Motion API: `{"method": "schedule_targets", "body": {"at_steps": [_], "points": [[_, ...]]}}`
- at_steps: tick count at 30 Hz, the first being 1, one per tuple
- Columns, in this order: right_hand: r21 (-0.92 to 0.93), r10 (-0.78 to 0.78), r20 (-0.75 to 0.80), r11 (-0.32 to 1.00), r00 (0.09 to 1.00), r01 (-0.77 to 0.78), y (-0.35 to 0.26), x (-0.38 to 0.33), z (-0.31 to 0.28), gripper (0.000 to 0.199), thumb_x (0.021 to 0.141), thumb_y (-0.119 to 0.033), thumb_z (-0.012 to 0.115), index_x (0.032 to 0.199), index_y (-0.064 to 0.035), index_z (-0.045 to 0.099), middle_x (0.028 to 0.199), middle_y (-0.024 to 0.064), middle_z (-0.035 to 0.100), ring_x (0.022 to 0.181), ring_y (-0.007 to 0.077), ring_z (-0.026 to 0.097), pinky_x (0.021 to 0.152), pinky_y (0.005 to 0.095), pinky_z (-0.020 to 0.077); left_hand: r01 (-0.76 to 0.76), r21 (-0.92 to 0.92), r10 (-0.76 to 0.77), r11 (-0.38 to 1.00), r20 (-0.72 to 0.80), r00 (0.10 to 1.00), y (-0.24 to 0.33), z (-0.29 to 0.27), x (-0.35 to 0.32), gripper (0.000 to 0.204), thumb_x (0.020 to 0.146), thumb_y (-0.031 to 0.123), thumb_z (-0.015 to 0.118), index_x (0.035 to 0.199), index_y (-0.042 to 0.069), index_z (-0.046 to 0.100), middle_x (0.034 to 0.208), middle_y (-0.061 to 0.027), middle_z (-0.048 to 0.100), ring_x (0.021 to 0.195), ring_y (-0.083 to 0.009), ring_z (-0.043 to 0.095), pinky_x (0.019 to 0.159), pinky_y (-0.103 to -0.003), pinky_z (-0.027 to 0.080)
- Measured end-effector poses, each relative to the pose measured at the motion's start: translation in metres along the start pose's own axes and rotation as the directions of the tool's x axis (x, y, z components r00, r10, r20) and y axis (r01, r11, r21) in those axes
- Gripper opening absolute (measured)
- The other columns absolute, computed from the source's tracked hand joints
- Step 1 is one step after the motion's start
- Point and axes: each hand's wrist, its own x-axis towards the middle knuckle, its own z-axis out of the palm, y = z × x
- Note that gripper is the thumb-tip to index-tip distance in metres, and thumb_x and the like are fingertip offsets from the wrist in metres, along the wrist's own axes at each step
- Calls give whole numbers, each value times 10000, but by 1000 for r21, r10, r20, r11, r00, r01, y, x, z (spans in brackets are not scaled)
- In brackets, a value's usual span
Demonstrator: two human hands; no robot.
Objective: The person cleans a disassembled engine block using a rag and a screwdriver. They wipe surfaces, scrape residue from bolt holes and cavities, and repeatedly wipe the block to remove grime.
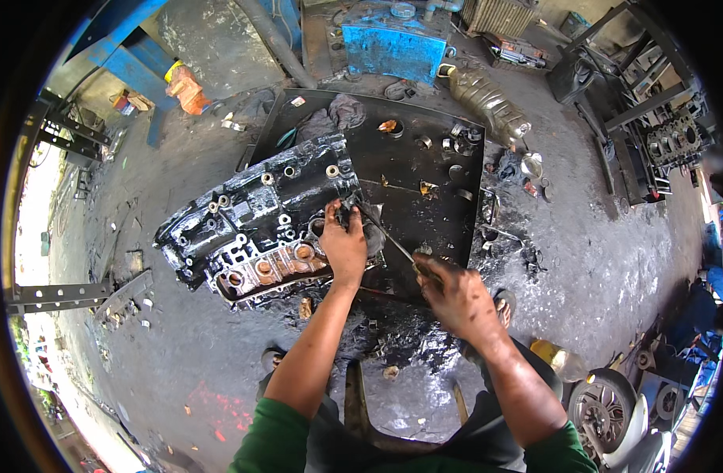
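A long, oily black engine casting (251,201) lies at a slant left of centre. Its near side has a brownish, open recess (276,266) with round openings. My left hand (346,246) is at the casting's right end, thumb and fingers bent down around something dark that I cannot make out. My right hand (458,298) is closed round the handle of a screwdriver (394,243). The thin metal shaft slants up and left, its tip close to my left fingertips. What the tip touches is hidden among the dark parts.
Under the casting's right side is a black metal tray (424,229) with bearing shells (460,142) and a grey rag (347,111). Beyond it are a blue metal box (394,51) and a large plastic bottle (487,102). An engine block (675,139) sits far right; a wheel (604,410) lies near right.
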Motion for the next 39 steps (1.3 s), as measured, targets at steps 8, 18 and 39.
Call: {"method": "schedule_targets", "body": {"at_steps": [8,18,39], "points": [[-103,-91,-2,991,996,91,-10,2,-15,263,897,-168,586,1143,-107,656,823,184,687,769,378,676,731,450,551,233,-49,-231,971,38,972,-17,-10,10,280,875,133,649,1086,-35,578,834,-223,650,758,-327,650,714,-368,487],[-128,29,-15,991,999,-31,4,5,16,286,911,-262,590,1180,-189,655,819,187,686,743,363,679,682,455,562,-2,-56,8,998,100,995,-4,-9,-10,260,860,93,700,1070,-23,599,906,-165,670,842,-224,639,783,-330,496],[-39,69,111,997,991,-65,46,12,14,341,929,-322,609,1251,-212,631,881,196,687,782,318,682,729,395,545,250,-186,-223,950,155,962,-3,21,-23,286,867,115,700,1078,4,542,955,-89,637,835,-143,600,799,-285,485]]}}
